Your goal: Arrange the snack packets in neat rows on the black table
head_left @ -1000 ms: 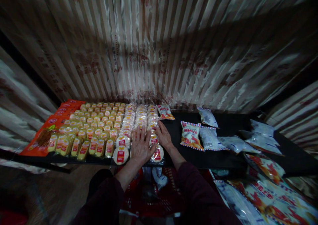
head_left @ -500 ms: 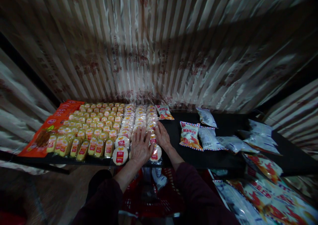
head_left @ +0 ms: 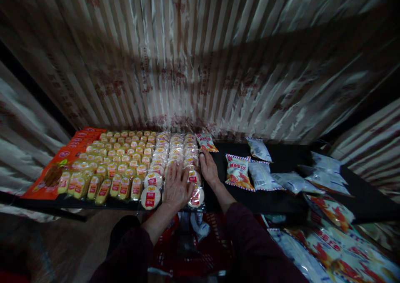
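Observation:
My left hand (head_left: 176,187) lies flat with its fingers stretched forward over the middle column of round, clear-wrapped rice crackers (head_left: 151,197). Several of the crackers under it are hidden. Along the outer edge of the right-hand cracker column rests my right hand (head_left: 209,168), fingers extended and pointing away from me. Beyond its fingertips lies a small snack bag (head_left: 206,142) with red lettering. To the left of the crackers stand many rows of yellow wrapped cakes (head_left: 124,186) with red labels.
An orange printed bag (head_left: 64,152) lies at the left end of the black shelf (head_left: 215,202). Several snack bags (head_left: 239,172) are scattered on the right. More bags (head_left: 340,249) are heaped at lower right. Below the shelf is a red basket (head_left: 215,249); a striped curtain (head_left: 187,66) hangs behind.
My right hand has shifted slightly right, off the right-hand cracker column to its edge, uncovering more crackers. My left hand stays nearly in place.

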`<state>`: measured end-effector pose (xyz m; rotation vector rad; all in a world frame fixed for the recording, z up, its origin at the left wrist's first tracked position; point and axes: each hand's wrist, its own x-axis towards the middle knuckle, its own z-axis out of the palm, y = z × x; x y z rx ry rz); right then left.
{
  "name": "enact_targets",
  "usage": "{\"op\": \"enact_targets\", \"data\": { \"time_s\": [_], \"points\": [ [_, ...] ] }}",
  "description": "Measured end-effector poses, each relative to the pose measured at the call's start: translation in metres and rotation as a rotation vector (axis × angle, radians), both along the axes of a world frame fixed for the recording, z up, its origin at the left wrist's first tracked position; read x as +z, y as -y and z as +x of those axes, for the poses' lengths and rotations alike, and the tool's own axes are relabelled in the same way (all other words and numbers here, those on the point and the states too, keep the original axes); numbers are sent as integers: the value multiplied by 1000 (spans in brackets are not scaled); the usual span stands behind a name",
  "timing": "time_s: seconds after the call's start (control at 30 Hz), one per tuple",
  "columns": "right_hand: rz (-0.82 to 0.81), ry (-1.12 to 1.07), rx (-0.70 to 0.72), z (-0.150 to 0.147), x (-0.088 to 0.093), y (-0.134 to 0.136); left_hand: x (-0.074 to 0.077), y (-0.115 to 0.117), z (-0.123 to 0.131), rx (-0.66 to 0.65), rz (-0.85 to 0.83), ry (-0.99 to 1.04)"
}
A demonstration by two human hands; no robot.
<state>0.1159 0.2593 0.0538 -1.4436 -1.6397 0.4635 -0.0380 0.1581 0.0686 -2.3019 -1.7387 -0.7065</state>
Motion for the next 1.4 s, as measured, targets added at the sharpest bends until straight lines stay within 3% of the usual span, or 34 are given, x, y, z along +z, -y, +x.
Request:
{"op": "enact_targets", "data": {
  "time_s": [0.2, 0.4, 0.63, 0.93, 1.2, 1.4],
  "points": [
    [0, 7, -7, -2, 3, -4, 1, 1, 0, 6, -8, 10],
    [-17, 29, 7, -4, 8, -19, 12, -4, 0, 42, -8, 17],
    [-64, 55, 115, -13, 19, -60, 22, -52, 5, 81, -45, 39],
    [-168, 110, 100, -20, 20, -87, 28, -114, 14, 145, -290, -5],
    [-173, 212, 124, -27, 15, -101, 26, -137, 11, 191, -417, 24],
    [-155, 231, 177, -24, 12, -110, 39, -154, 5, 193, -542, 33]
  ]
}}
